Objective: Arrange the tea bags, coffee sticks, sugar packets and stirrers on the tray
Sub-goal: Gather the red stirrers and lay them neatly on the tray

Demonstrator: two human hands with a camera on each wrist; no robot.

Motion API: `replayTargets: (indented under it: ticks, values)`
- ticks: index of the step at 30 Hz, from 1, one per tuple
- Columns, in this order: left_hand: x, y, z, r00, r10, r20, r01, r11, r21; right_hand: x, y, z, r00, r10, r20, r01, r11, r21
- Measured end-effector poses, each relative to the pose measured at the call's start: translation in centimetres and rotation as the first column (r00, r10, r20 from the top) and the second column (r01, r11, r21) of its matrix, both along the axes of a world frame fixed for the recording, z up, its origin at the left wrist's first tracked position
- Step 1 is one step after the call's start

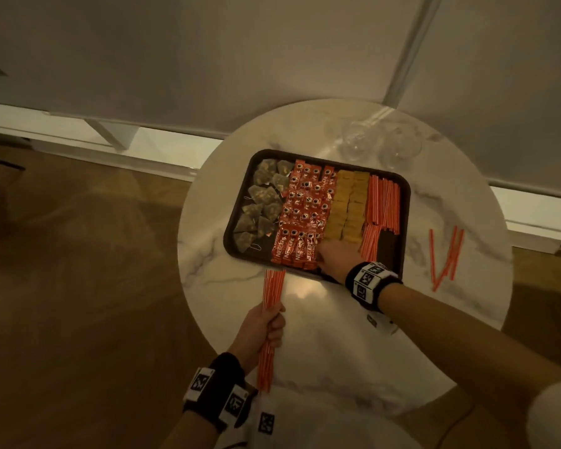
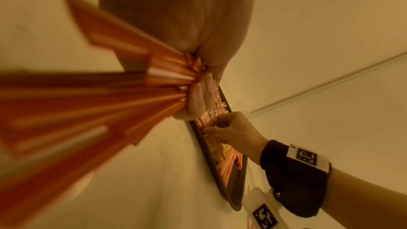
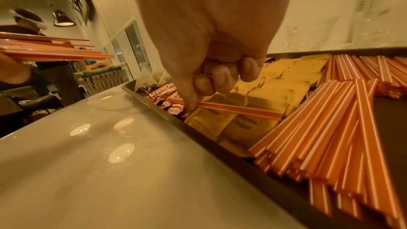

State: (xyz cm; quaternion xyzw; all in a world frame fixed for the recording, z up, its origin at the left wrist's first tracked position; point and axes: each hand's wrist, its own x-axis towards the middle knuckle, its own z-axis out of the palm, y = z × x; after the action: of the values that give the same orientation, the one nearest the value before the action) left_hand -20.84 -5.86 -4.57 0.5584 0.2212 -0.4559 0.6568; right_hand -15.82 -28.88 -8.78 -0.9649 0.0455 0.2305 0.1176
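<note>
A round white marble-patterned desk stands on a brown wooden floor, against a pale wall with a white skirting board. The light is dim and warm; dark pendant lamps hang in the right wrist view.

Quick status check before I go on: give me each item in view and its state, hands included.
Tray: flat on the marble table.
Tea bags: left column of tray.
Coffee sticks: second column.
Sugar packets: third column.
Tray stirrers: right column, near end part bare.
Stray stirrer: lying across sugar packets, pinched by right hand.
Stirrer bundle: gripped by left hand.
Loose stirrers: on table, right of tray.
Glasses: behind tray.
</note>
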Motion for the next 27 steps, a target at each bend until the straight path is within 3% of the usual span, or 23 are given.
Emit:
replayTargets:
  ticks: [3,6,10,12,14,19,24,27]
  values:
    - [1.0,0.0,-0.4,0.998,0.059,-0.032,-0.06,0.998,-0.035,0.0,0.2,1.7,0.997,-0.07,-0.017,0.071,0.995,0.066]
    - [2.5,-0.3,-0.8,0.987,0.154,-0.04,-0.157,0.985,-0.072,-1.1,1.2,4.2,0.965,-0.262,0.015,0.249,0.931,0.266]
    - [3.7,-1.8,-1.1,0.988,0.154,-0.026,-0.156,0.984,-0.09,-4.2,4.3,7.4,0.87,-0.415,-0.265,0.488,0.658,0.573]
    - [3.9,-2.8,-1.1,0.997,0.073,0.032,-0.071,0.996,-0.061,-5.7,5.5,7.8,0.803,-0.491,-0.337,0.58,0.516,0.63]
    - [3.8,-3.6,-0.9,0.998,0.004,0.057,-0.002,0.999,-0.046,-6.6,6.2,7.6,0.751,-0.567,-0.338,0.623,0.441,0.646]
    - [2.6,-5.1,-0.7,1.0,-0.023,-0.018,0.022,0.996,-0.088,-8.2,6.5,6.0,0.698,-0.672,-0.247,0.652,0.452,0.609]
    - [2.1,-5.9,-1.0,0.999,-0.03,-0.022,0.028,0.995,-0.098,-8.8,6.1,5.1,0.726,-0.673,-0.142,0.647,0.599,0.472]
    - [2.6,-6.3,-0.8,0.999,-0.04,0.035,0.043,0.996,-0.076,-8.9,6.7,6.5,0.766,-0.636,-0.097,0.56,0.585,0.587]
